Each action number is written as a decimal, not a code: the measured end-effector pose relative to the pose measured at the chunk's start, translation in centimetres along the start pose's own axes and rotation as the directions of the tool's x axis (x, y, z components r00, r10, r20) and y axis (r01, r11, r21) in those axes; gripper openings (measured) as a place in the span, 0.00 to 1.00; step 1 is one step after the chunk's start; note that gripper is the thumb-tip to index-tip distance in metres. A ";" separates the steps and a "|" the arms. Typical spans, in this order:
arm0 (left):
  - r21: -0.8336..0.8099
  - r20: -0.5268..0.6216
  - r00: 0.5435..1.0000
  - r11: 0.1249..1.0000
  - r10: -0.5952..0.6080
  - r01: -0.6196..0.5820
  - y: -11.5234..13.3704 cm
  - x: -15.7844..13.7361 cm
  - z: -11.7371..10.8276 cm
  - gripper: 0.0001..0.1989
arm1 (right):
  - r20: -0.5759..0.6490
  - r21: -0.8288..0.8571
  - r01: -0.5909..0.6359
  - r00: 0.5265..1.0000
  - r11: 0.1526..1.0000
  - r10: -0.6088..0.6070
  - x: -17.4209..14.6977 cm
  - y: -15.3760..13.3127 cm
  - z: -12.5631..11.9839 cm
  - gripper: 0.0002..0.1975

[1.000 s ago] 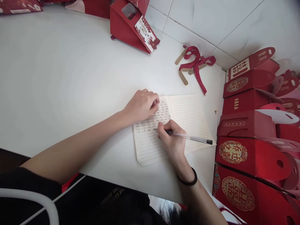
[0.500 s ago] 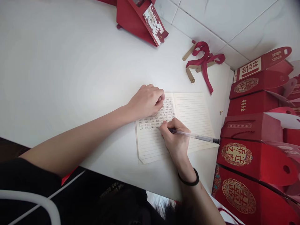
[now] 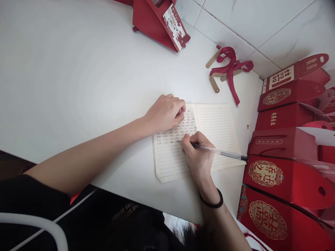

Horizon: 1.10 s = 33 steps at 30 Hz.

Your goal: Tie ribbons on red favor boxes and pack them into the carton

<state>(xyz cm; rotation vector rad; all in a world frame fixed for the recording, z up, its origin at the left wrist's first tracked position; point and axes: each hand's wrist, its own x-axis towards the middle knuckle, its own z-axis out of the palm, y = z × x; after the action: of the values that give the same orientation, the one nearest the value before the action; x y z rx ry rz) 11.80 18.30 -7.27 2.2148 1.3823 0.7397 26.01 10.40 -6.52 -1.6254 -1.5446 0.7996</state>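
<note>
An open lined notebook (image 3: 172, 164) lies on the white table, with rows of handwritten numbers on the upper part of its left page. The right page (image 3: 214, 120) shows lines but no writing that I can make out. My right hand (image 3: 200, 157) grips a clear-barrelled pen (image 3: 222, 152) with a black end, its tip down at the lowest written row. A dark band circles that wrist. Curled into a loose fist, my left hand (image 3: 167, 113) rests on the notebook's upper left edge and covers part of the numbers.
Red gift boxes (image 3: 272, 139) stand in a row along the right side. A red box with a printed card (image 3: 174, 26) sits at the back, by the tiled wall. Dark red ribbon (image 3: 231, 75) with tan straps (image 3: 215, 84) lies behind the notebook.
The pen tip has moved slightly right along the lowest row, with fresh marks beside it. My left hand keeps its place on the page. The whole view has shifted a little.
</note>
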 end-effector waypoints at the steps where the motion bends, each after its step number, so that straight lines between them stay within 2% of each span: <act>1: -0.001 -0.001 1.000 1.000 0.002 -0.002 0.0 0.0 0.0 0.07 | 0.003 -0.001 0.000 1.000 1.000 0.000 0.0 0.0 0.0 0.17; 10: -0.002 0.001 1.000 1.000 -0.002 0.002 0.0 0.0 0.1 0.07 | -0.017 0.033 0.012 1.000 0.999 -0.011 -0.1 0.1 0.1 0.16; 13: 0.002 0.002 1.000 1.000 -0.002 0.002 0.0 -0.1 0.1 0.07 | -0.029 0.114 0.034 0.999 0.993 -0.031 -0.1 0.1 -0.2 0.16; 15: -0.001 0.001 1.000 1.000 0.004 -0.004 0.0 -0.1 0.1 0.07 | -0.038 0.285 -0.018 0.999 0.958 0.030 0.1 0.0 -0.7 0.16; 17: -0.008 -0.008 1.000 1.000 0.011 -0.011 -0.2 -0.1 0.1 0.07 | -0.062 0.490 -0.066 0.992 0.869 0.111 0.6 -0.1 -1.3 0.17; 19: -0.015 -0.021 1.000 1.000 0.023 -0.023 -0.3 -0.1 0.2 0.07 | -0.117 0.617 -0.058 0.979 0.785 0.164 1.3 0.1 -1.9 0.18; 21: -0.022 -0.030 0.999 0.999 0.032 -0.032 -0.4 -0.2 0.2 0.07 | -0.200 0.650 -0.024 0.959 0.759 0.201 2.1 0.4 -2.4 0.18; 25: -0.110 -0.050 0.999 0.994 0.001 -0.006 -0.3 -0.3 0.0 0.06 | -0.294 0.608 -0.033 0.919 0.793 0.264 3.3 1.5 -2.9 0.19; 27: -0.161 -0.094 0.994 0.986 -0.055 0.040 -0.4 -0.4 -0.4 0.06 | -0.271 0.589 -0.084 0.917 0.804 0.294 3.5 1.9 -2.9 0.20; 29: -0.154 -0.195 0.975 0.985 -0.110 0.080 -0.9 -0.4 -0.9 0.07 | -0.256 0.555 -0.118 0.918 0.824 0.304 3.6 2.1 -2.8 0.21; 33: -0.073 -0.413 0.893 0.984 -0.180 0.165 -2.9 -0.5 -2.5 0.10 | -0.194 0.484 -0.123 0.950 0.866 0.243 3.2 2.0 -2.2 0.23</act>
<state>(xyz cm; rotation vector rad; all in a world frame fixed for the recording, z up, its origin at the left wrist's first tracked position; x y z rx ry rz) 8.02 19.22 -7.19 1.9398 1.7225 1.2143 29.17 13.40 -6.92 -1.4523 -0.9334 0.9447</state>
